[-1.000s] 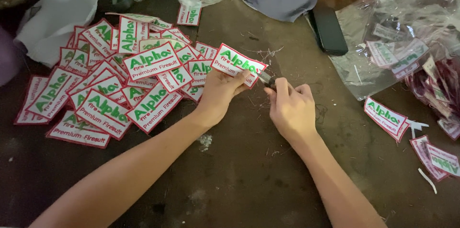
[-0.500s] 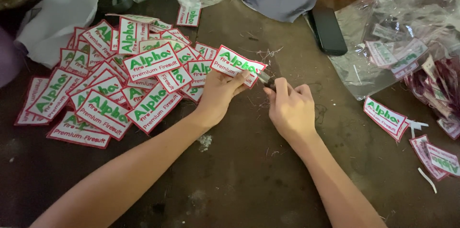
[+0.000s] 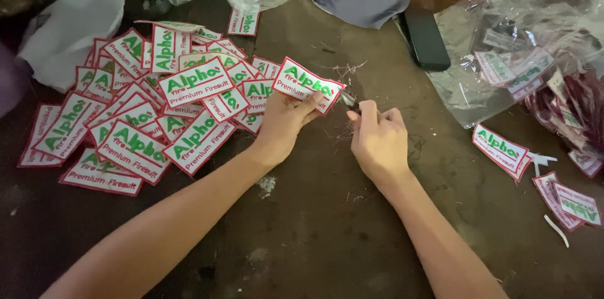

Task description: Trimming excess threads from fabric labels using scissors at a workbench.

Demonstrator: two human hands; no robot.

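Risk: small cutter in right hand sits right at patch corner, close to left hand fingers; slip could nick skin or cut red border stitching. Patch pinched only at lower edge, could twist.

Left hand closed on patch, held tilted above dark table. Right hand fisted around cutter, blades mostly hidden.

Patch: white rectangle, red edge, green and red lettering, loose threads at corner. Heap of like patches lies left.

Dim, warm, even light from above; soft shadows, sharp centre, slightly stretched edges.
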